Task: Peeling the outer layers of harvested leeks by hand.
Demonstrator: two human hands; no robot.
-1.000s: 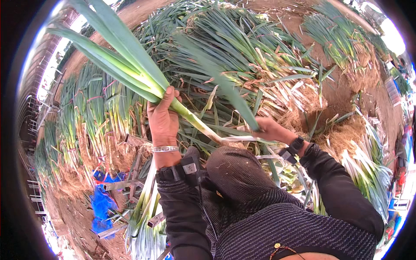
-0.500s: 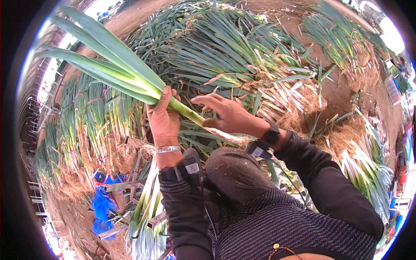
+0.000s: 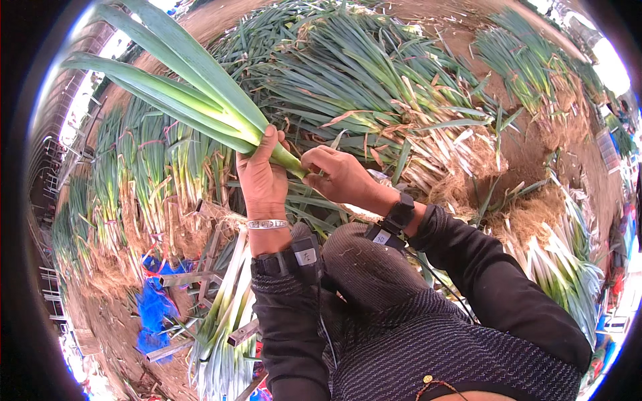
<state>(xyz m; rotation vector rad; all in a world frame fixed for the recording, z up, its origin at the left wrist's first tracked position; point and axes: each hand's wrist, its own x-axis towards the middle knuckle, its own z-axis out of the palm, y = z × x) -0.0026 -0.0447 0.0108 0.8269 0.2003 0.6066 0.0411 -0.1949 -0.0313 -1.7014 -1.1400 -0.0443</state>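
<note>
A large leek (image 3: 231, 107) slants across the view, its broad green leaves fanned toward the upper left. My left hand (image 3: 264, 177) is closed around it where the leaves join the pale green stalk, thumb on top. Just below, my right hand (image 3: 342, 177) has its fingers curled in a pinch at the stalk; exactly what lies between the fingertips is hidden. The lower white part of the leek runs behind my right hand and over my knee.
A big heap of leeks (image 3: 354, 87) with roots lies ahead. Tied bundles (image 3: 144, 167) stand at the left, and more leeks (image 3: 548, 254) lie at the right. Blue netting (image 3: 155, 307) and a metal frame bar (image 3: 190, 279) are at the lower left.
My right hand has gone from loosely spread fingers over the stalk to a pinch at it. My left hand and the leek have shifted slightly to the right.
</note>
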